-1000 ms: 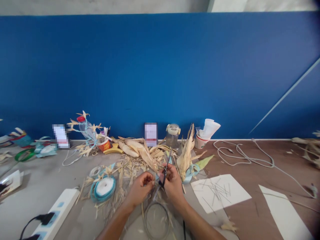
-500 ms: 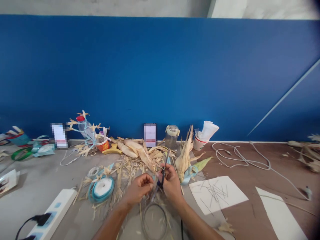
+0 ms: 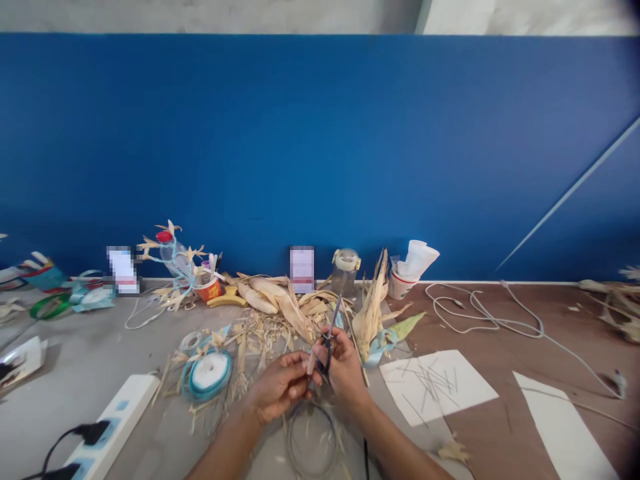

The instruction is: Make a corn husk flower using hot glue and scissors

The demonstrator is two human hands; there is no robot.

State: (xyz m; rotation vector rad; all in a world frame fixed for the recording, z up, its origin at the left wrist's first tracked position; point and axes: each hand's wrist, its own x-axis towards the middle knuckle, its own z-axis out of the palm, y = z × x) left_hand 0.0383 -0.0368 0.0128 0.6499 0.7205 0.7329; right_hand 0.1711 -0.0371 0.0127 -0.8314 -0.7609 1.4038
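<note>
My right hand (image 3: 346, 373) is closed around a pair of scissors (image 3: 337, 311), whose blades point up and away from me. Close beside it, my left hand (image 3: 281, 388) pinches a small pale strip of corn husk (image 3: 311, 364) between thumb and fingers. The two hands almost meet, and the strip stands just left of the scissor handles. Below them on the table lies a coil of thin wire (image 3: 290, 440). Beyond the hands spreads a heap of dried corn husks (image 3: 273, 293) with loose scraps.
Left of my hands lie a blue ribbon spool (image 3: 209, 375) and a white power strip (image 3: 123, 408). At right, white paper (image 3: 403, 401) carries several thin wire pieces. A clear jar (image 3: 344, 273), a paper cup (image 3: 400, 287) and a phone (image 3: 302, 270) stand along the blue partition.
My left hand has turned, its fingers opening toward the scissors, and the husk strip now shows upright in its pinch. My right hand keeps the scissors nearly in place.
</note>
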